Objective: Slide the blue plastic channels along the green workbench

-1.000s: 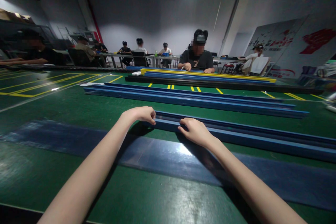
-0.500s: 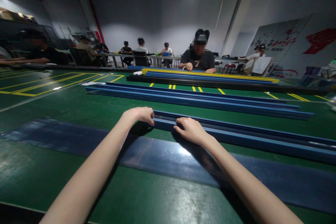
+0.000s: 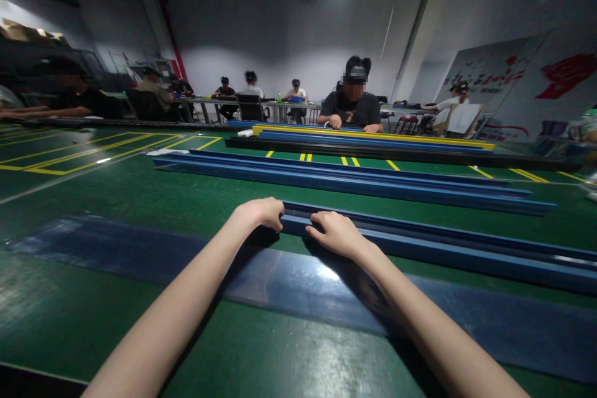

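Blue channel rail (image 3: 420,245) lies lengthwise across the green table (image 3: 116,199) right in front of me, running from its near end by my hands off toward the right edge of the view. My left hand (image 3: 261,212) sits at that near end, fingers curled down over the tip of the rail and touching it; I cannot tell whether they truly clamp it or only rest there. My right hand (image 3: 336,233) is just beside it, a little further along the rail, palm down with fingers bent over the rail's top edge, pressing on it rather than closed around it. Both forearms reach in from the bottom of the view. Under them, a dark blue strip (image 3: 140,249) lies flat on the table, parallel to the rail and nearer to me. Beyond the rail, well apart, a second set of blue rails (image 3: 349,181) lies along the table, and further still a yellow-edged stack (image 3: 373,137). Behind that stack a person in a dark shirt (image 3: 352,109) sits with both hands on it.
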Action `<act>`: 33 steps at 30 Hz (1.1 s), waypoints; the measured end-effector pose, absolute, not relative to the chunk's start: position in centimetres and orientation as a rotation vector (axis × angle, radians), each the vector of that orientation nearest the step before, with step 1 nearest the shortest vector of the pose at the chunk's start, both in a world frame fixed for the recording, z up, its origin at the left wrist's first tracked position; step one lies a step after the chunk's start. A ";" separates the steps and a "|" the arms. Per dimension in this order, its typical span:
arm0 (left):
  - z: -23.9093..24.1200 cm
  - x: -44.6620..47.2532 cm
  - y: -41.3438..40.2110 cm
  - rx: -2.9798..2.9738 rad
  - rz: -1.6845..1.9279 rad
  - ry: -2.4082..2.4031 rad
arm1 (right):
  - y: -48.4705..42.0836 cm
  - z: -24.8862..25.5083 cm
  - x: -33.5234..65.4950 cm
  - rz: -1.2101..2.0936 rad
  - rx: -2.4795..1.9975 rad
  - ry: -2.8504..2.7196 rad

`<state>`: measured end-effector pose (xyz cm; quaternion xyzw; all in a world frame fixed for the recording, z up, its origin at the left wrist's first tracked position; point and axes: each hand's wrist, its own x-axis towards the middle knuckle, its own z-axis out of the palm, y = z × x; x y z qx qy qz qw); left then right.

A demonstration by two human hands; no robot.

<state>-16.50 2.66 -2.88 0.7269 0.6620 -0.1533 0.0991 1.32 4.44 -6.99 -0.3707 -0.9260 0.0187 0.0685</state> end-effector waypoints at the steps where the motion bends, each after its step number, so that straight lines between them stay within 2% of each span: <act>1: -3.0 -16.1 2.6 2.176 -0.452 1.958 | 4.5 -7.0 1.5 0.054 -1.122 -2.792; 19: -4.0 -13.0 1.5 2.403 -0.359 1.940 | 4.1 -6.5 9.2 0.064 -1.279 -2.767; 33: -4.9 -4.7 3.1 2.526 -0.124 1.693 | 4.7 -6.9 15.8 0.127 -1.295 -2.725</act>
